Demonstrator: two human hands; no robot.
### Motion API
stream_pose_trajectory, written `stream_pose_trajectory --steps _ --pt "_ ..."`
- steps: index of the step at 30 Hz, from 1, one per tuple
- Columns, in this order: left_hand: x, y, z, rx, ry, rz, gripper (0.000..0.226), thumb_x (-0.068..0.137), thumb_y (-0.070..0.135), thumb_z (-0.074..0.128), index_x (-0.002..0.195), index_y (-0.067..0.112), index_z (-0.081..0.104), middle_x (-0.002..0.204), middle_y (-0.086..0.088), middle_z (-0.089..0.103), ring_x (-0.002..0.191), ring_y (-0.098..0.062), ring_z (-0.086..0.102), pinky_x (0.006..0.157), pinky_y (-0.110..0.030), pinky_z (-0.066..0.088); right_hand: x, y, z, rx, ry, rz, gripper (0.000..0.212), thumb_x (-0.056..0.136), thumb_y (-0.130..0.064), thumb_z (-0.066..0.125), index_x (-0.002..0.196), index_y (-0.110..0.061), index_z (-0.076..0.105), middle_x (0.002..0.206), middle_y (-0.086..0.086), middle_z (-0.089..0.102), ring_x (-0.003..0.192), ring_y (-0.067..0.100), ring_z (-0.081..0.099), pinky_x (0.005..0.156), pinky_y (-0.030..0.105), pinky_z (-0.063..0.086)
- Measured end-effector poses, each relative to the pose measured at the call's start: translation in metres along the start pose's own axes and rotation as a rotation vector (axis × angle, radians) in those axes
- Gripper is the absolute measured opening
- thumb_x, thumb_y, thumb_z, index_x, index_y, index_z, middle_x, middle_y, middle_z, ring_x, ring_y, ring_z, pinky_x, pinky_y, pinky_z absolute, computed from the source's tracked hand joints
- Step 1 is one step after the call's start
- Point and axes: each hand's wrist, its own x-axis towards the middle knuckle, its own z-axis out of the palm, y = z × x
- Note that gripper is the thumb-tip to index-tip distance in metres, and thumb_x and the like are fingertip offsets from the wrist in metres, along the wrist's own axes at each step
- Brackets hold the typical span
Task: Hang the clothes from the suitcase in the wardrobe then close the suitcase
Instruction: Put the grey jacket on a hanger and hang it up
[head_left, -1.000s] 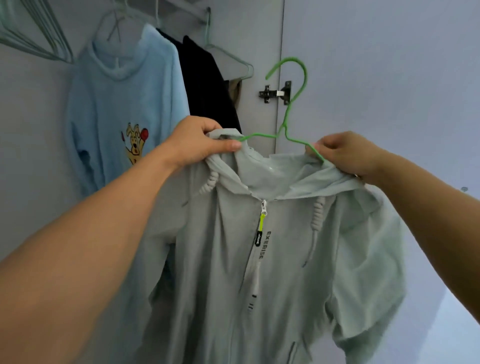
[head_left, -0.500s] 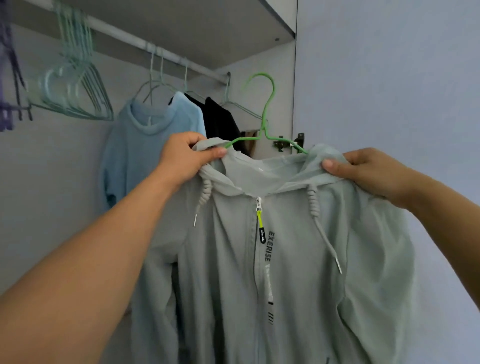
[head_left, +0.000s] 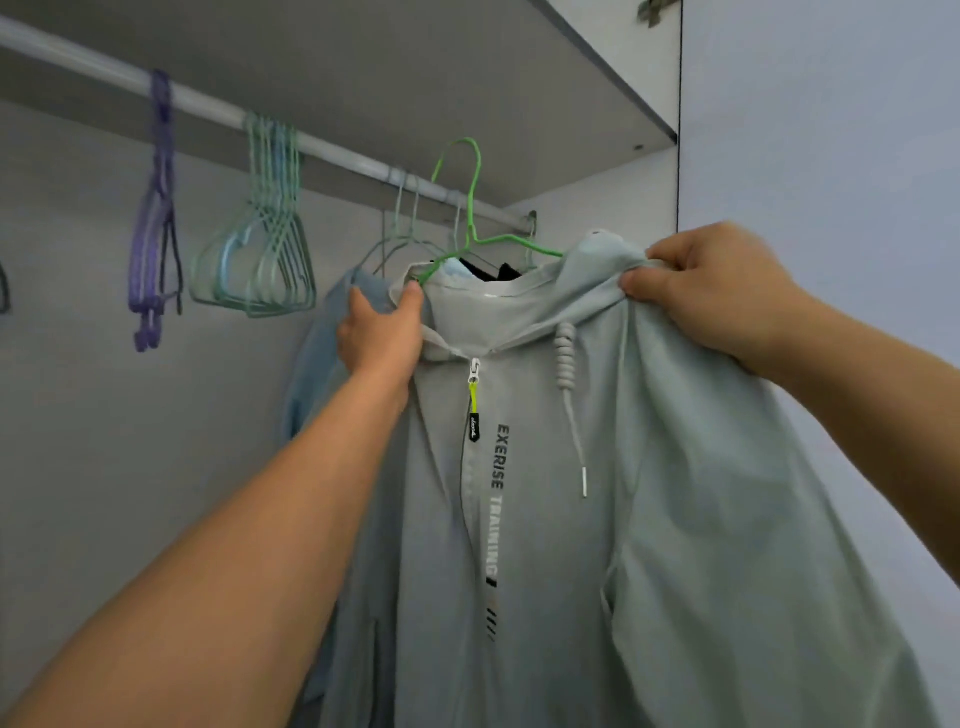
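Observation:
A pale grey-green zip hoodie (head_left: 545, 493) with "EXERISE TRAINING" printed down its front hangs on a bright green wire hanger (head_left: 470, 208). My left hand (head_left: 382, 332) grips the hoodie's left shoulder at the hanger's end. My right hand (head_left: 711, 291) pinches the fabric of the hood and right shoulder. The hanger's hook is raised in front of the white wardrobe rail (head_left: 208, 106), just above it; whether it touches the rail I cannot tell. The suitcase is out of view.
Several empty mint-green hangers (head_left: 260, 260) and purple hangers (head_left: 153, 234) hang on the rail to the left. A light blue garment (head_left: 311, 374) and a black one (head_left: 488, 270) hang behind the hoodie. A shelf (head_left: 467, 78) sits above; the open wardrobe door (head_left: 831, 156) is at right.
Both hands have lifted the hoodie and hanger up toward the rail. My view has tilted upward, so the rail and more empty hangers now show.

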Motion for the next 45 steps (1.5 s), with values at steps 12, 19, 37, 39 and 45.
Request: stream_pose_trajectory --steps 12,19,37,39,45 --pt "0.049 -0.001 -0.003 -0.281 -0.443 -0.025 0.093 0.061 0.066 0.056 0.144 0.029 0.037 0.143 0.003 0.047 0.126 -0.022 0.049 0.106 -0.047 0.039 0.079 -0.081 0.086 -0.047 0.095 0.071 0.018 0.089 -0.010 0.046 0.071 -0.006 0.044 0.077 0.008 0.044 0.078 0.028 0.043 0.061 0.029 0.031" --pt "0.068 -0.003 -0.011 -0.225 -0.433 -0.037 0.070 0.085 0.059 0.053 0.145 0.027 0.037 0.149 0.003 0.038 0.133 -0.021 0.040 0.110 -0.044 0.033 0.097 -0.109 0.118 -0.017 0.092 0.068 0.021 0.088 -0.004 0.045 0.068 -0.007 0.042 0.090 0.011 0.051 0.085 0.031 0.050 0.069 0.032 0.037" --pt "0.058 -0.038 -0.007 -0.009 -0.363 0.062 0.073 0.091 0.053 0.046 0.152 0.025 0.016 0.157 -0.001 0.020 0.142 -0.022 0.024 0.115 -0.041 0.026 0.099 -0.066 0.165 0.114 0.031 -0.006 0.038 0.085 -0.040 0.066 0.109 -0.011 0.061 0.091 0.003 0.056 0.087 0.020 0.052 0.067 0.029 0.035" --pt "0.047 -0.044 -0.001 0.025 -0.336 0.073 0.081 0.089 0.057 0.048 0.152 0.028 0.006 0.160 -0.001 0.006 0.146 -0.021 0.014 0.118 -0.042 0.019 0.086 -0.053 0.162 0.162 0.067 0.043 0.040 0.081 -0.038 0.071 0.108 -0.012 0.059 0.092 0.001 0.055 0.086 0.018 0.051 0.070 0.029 0.038" --pt "0.004 -0.065 0.018 0.198 -0.415 0.111 0.087 0.077 0.061 0.055 0.150 0.030 0.020 0.156 -0.004 0.021 0.141 -0.025 0.027 0.114 -0.041 0.028 0.038 -0.005 0.165 0.205 -0.029 0.211 0.033 0.077 -0.021 0.074 0.104 -0.008 0.060 0.100 0.006 0.064 0.092 0.024 0.058 0.074 0.029 0.044"
